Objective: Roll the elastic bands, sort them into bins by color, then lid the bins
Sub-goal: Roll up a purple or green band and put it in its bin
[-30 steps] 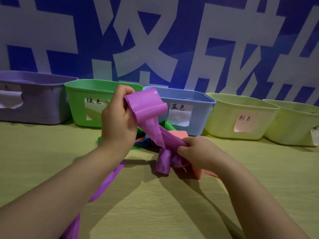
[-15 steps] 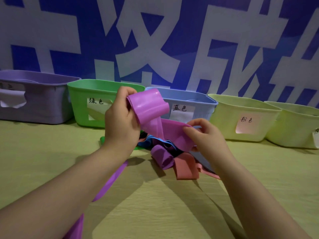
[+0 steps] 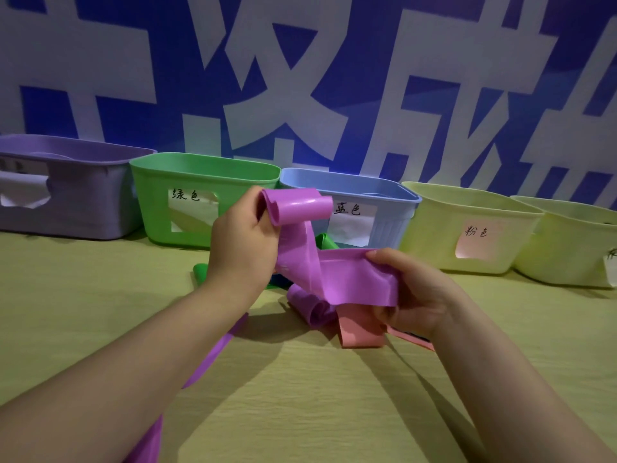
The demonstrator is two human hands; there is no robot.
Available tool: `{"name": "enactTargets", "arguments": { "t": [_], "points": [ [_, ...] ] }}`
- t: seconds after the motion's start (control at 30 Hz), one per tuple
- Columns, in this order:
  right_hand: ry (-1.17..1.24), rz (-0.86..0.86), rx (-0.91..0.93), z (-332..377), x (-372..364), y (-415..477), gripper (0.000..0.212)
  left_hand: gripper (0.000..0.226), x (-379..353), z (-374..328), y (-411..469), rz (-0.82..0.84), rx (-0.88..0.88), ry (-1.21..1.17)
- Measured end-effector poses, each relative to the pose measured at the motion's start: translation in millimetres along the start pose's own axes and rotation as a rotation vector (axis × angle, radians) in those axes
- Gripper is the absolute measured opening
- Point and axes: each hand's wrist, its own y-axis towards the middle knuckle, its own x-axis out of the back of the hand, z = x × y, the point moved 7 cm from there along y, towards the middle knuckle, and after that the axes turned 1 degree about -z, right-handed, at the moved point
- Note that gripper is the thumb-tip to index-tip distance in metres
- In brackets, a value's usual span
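A long purple elastic band (image 3: 337,279) is held in the air above the table. My left hand (image 3: 243,245) grips its loosely curled end, up near the blue bin. My right hand (image 3: 414,292) pinches a flat stretch of the same band lower and to the right. The band's tail runs down under my left forearm toward the bottom edge. Beneath the hands lies a small heap of bands: a pink band (image 3: 360,329), a green band (image 3: 200,272) and a bit of blue, partly hidden.
Five open bins line the wall: a purple bin (image 3: 83,208), a green bin (image 3: 160,202), a blue bin (image 3: 390,225) and two pale yellow bins (image 3: 430,235) (image 3: 561,248). Paper labels sit on their fronts. A wooden table (image 3: 317,396) lies below.
My right hand has moved right and a little higher, drawing the purple band out flat between the two hands. My left hand has stayed put with the curled end.
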Motion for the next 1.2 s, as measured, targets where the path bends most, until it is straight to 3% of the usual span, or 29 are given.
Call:
{"name": "enactTargets", "arguments": {
  "t": [0.2, 0.3, 0.43, 0.5, 0.53, 0.6, 0.67, 0.73, 0.8, 0.9, 1.0, 1.1, 1.2],
  "points": [
    [0.172, 0.138, -0.02, 1.7, -0.8, 6.3, 0.046, 0.036, 1.0, -0.7, 1.1, -0.039, 0.013, 0.022],
    [0.305, 0.142, 0.034, 7.0, -0.4, 7.9, 0.068, 0.035, -1.3, -0.4, -1.6, -0.016, 0.009, 0.03],
    [0.484, 0.103, 0.117, 13.1, -1.1, 5.2, 0.061, 0.038, -6.4, -2.3, -6.2, 0.034, -0.018, 0.027],
    [0.516, 0.055, 0.155, 14.6, 1.7, 4.1, 0.036, 0.037, -7.6, -2.4, -6.6, 0.045, -0.032, 0.031],
    [0.504, 0.018, 0.18, 15.1, 3.5, 3.5, 0.026, 0.035, -8.3, -2.2, -6.8, 0.055, -0.034, 0.028],
    [0.349, -0.055, 0.278, 18.6, 5.3, 3.8, 0.034, 0.033, -11.7, -1.0, -7.2, 0.089, -0.045, 0.019],
    [0.023, -0.152, 0.418, 26.9, 2.1, -4.0, 0.041, 0.039, -16.2, -1.6, -8.0, 0.138, -0.071, 0.016],
    [-0.221, -0.194, 0.538, 33.6, -4.3, -12.2, 0.032, 0.046, -23.3, -3.0, -11.0, 0.213, -0.107, 0.033],
    [-0.287, -0.13, 0.56, 32.9, -13.8, -14.1, 0.013, 0.045, -32.3, -3.3, -16.6, 0.315, -0.127, 0.074],
    [-0.419, -0.019, 0.524, 25.1, -26.5, -10.9, 0.041, 0.04, -43.5, -1.0, -24.4, 0.442, -0.123, 0.119],
    [-0.37, 0.089, 0.501, 23.4, -31.3, -11.9, 0.058, 0.025, -51.8, 3.1, -27.1, 0.53, -0.085, 0.121],
    [-0.177, 0.158, 0.52, 29.0, -31.8, -18.6, 0.046, 0.03, -54.4, 6.4, -28.0, 0.562, -0.036, 0.116],
    [-0.157, 0.169, 0.522, 28.3, -32.7, -22.8, 0.037, 0.042, -54.9, 10.6, -30.5, 0.594, 0.029, 0.07]
  ]
}}
